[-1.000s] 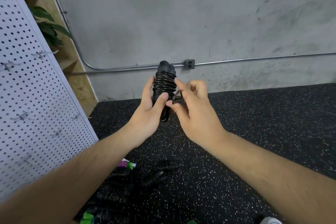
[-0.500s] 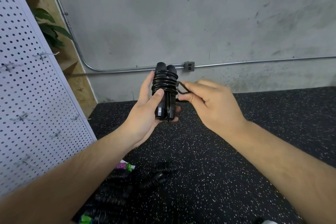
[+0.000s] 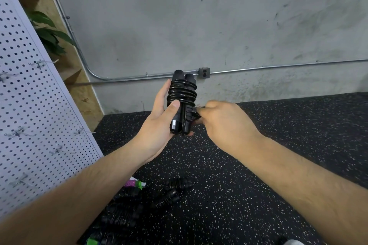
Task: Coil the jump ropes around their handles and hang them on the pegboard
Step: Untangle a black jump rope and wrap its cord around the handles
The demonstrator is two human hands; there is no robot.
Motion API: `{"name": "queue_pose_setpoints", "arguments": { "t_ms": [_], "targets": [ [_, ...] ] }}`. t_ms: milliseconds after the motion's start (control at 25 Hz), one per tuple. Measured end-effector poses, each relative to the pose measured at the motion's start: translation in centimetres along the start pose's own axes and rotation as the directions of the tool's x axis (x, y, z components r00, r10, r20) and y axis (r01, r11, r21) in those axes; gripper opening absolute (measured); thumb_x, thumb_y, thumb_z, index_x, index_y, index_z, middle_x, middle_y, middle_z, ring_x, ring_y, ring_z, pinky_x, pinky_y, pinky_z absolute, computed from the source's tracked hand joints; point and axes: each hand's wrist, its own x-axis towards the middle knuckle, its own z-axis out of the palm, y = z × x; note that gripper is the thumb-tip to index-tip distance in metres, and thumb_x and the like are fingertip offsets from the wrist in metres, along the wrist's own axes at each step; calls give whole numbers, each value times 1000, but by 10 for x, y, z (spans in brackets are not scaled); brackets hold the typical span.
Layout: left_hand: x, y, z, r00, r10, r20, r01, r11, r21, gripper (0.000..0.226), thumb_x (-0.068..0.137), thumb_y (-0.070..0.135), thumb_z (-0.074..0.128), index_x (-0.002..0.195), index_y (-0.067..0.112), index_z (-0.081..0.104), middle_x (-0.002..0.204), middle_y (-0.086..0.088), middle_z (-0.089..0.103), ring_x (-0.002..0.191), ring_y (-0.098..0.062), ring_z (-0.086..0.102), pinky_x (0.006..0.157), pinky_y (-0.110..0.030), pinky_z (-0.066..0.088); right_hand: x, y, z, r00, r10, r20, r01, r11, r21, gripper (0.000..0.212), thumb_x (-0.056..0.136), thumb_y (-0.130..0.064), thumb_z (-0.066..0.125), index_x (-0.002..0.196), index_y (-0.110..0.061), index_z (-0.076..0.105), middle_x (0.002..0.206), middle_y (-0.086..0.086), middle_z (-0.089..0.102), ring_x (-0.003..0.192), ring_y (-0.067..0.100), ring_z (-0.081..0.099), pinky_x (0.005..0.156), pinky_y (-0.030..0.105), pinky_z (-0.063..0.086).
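The black jump rope (image 3: 182, 93), its cord wound round two upright handles, sits in the left hand (image 3: 157, 127), to the right of the pegboard (image 3: 29, 105) and clear of it. The thumb presses on the lower coils and the fingers wrap behind. The right hand (image 3: 227, 123), on the side of the rope away from the pegboard, pinches the loose cord end (image 3: 191, 114) with curled fingers, tight against the handles.

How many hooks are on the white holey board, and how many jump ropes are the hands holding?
Pegboard hooks in view: 6
Held jump rope: 1
Total: 7
The floor pile is too tangled to count.
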Motion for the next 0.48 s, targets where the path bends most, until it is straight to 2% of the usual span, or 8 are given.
{"name": "queue_pose_setpoints", "arguments": {
  "t_ms": [80,160,240,320,360,480],
  "targets": [
    [1,-4,0,1000,-5,14,5,999,32,51,109,22,39,150,50,29,135,-5,64,113,-34,66,77,-52,57,-3,-3,1,999,50,0,-50,993,104,22,100,-23,55,111,-19,74,90,-1,58,81,22,59,75,35,49],
    [2,-7,-1,999,-8,34,6,999,53,51,109,24,39,151,53,29,142,-5,58,119,-35,62,80,-51,56,-4,-1,5,992,123,2,-120,966,228,21,99,-28,58,101,-16,76,86,-1,58,80,19,58,71,31,44],
    [2,-7,-2,999,-8,43,5,997,71,50,109,25,38,151,51,30,141,-5,59,111,-35,64,78,-52,56,-5,0,8,986,168,2,-159,930,332,21,97,-30,62,95,-15,76,79,-1,56,76,16,54,69,30,41],
    [3,-5,-2,999,0,33,-3,997,79,50,109,25,37,152,48,29,136,-8,61,100,-35,64,75,-51,57,-6,0,9,988,156,-12,-141,920,365,22,97,-30,63,95,-12,76,79,0,56,75,15,55,70,32,44],
    [3,-4,-1,1000,7,24,-9,996,85,50,109,24,36,153,46,28,136,-8,61,102,-34,64,76,-50,58,-7,-2,9,990,139,-21,-121,921,369,23,98,-28,62,97,-9,75,82,1,56,77,14,58,71,31,46],
    [2,-2,-3,1000,1,-10,0,993,115,50,110,22,35,154,44,28,143,-1,57,125,-27,60,99,-45,54,-9,-11,9,994,107,-12,-95,923,373,23,103,-17,52,110,-5,70,102,-1,53,92,8,69,80,24,51]
  ]
}}
